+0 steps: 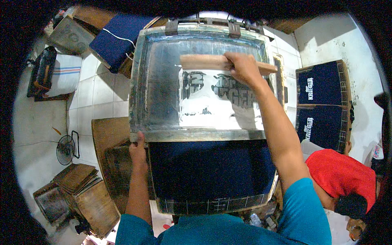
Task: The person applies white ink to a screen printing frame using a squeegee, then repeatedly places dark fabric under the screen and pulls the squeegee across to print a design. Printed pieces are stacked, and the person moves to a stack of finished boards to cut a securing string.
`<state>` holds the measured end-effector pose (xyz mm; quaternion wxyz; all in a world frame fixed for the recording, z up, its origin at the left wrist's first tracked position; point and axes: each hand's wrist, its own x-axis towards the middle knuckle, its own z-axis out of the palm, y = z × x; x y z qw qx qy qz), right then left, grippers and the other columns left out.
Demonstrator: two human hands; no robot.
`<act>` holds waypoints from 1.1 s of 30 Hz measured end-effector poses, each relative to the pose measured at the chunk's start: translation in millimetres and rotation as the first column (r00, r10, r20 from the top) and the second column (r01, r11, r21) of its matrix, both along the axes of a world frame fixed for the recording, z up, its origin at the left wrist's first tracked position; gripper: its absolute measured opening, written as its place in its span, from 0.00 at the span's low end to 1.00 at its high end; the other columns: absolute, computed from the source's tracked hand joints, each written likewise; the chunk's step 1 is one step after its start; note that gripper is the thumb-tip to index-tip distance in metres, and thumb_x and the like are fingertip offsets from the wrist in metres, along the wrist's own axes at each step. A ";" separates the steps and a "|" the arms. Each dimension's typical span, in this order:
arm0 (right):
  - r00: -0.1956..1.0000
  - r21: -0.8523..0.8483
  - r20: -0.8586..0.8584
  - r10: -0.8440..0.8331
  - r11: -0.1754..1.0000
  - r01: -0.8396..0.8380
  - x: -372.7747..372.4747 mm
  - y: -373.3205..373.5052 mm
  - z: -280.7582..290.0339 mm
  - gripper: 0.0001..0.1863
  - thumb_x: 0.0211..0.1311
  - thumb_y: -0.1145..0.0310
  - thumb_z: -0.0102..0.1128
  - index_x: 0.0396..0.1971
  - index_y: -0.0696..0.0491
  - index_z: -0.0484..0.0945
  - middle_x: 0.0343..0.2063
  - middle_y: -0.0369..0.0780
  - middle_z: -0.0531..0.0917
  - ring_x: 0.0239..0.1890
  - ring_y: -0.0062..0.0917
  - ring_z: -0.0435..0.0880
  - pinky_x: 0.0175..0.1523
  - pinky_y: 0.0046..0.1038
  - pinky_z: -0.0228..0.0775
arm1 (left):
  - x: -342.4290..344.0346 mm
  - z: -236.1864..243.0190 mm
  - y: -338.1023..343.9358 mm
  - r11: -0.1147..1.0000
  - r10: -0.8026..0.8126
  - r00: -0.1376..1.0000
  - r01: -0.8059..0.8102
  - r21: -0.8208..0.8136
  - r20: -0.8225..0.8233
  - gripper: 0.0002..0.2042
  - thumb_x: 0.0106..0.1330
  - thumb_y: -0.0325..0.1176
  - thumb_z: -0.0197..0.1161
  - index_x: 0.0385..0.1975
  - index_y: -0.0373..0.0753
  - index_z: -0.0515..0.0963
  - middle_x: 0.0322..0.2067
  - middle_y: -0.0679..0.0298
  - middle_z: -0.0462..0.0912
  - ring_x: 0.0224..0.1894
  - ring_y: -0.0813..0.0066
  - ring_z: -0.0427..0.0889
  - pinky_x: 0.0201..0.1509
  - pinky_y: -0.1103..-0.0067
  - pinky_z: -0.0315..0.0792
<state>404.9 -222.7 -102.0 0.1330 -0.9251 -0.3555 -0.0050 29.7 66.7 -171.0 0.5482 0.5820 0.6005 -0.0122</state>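
A framed printing screen (pixel 196 135) lies over a board covered in dark navy fabric (pixel 212 171). White ink (pixel 198 110) is spread across the right part of its mesh, and dark lettering shows through. My right hand (pixel 244 67) grips a wooden squeegee (pixel 204 62) near the far side of the frame; the tool lies crosswise above the ink, its blade edge hidden. At the frame's near left corner, my left hand (pixel 139 151) holds the wooden edge, thumb up along it. The fingers beneath are partly hidden.
Hinge clamps (pixel 234 29) hold the screen's far edge. Boards with printed navy fabric (pixel 320 83) lean at the right wall, near a person in a red shirt (pixel 343 173). Left are stacked wooden boards (pixel 92 200), a fan (pixel 66 149) and a white sack (pixel 65 73).
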 end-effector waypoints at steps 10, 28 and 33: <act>0.998 -0.061 -0.048 -0.047 0.997 0.044 -124.5 -41.8 -1.8 0.18 0.52 0.76 0.65 0.44 0.46 0.83 0.42 0.38 0.87 0.46 0.36 0.84 0.52 0.44 0.66 | -4.4 -12.6 6.0 1.000 0.001 1.000 -0.001 -0.008 0.009 0.44 0.62 0.67 0.68 0.59 0.26 0.72 0.53 0.52 0.80 0.52 0.61 0.79 0.57 0.65 0.74; 0.896 -0.228 -0.444 0.012 0.965 -0.126 -100.4 -34.8 31.1 0.13 0.56 0.63 0.67 0.39 0.51 0.82 0.38 0.49 0.88 0.45 0.48 0.87 0.48 0.50 0.78 | -6.1 16.8 -7.3 0.992 0.085 0.934 -0.045 -0.121 0.348 0.27 0.68 0.56 0.68 0.50 0.35 0.77 0.44 0.64 0.83 0.44 0.69 0.82 0.50 0.72 0.78; 0.896 -0.081 -0.432 0.105 0.985 -0.155 -98.3 -41.1 56.4 0.13 0.52 0.69 0.67 0.38 0.54 0.79 0.33 0.50 0.85 0.40 0.51 0.84 0.45 0.48 0.74 | -6.5 12.8 -6.0 0.970 0.200 0.892 -0.123 -0.209 0.404 0.27 0.68 0.53 0.70 0.55 0.37 0.77 0.46 0.68 0.83 0.43 0.78 0.80 0.43 0.74 0.73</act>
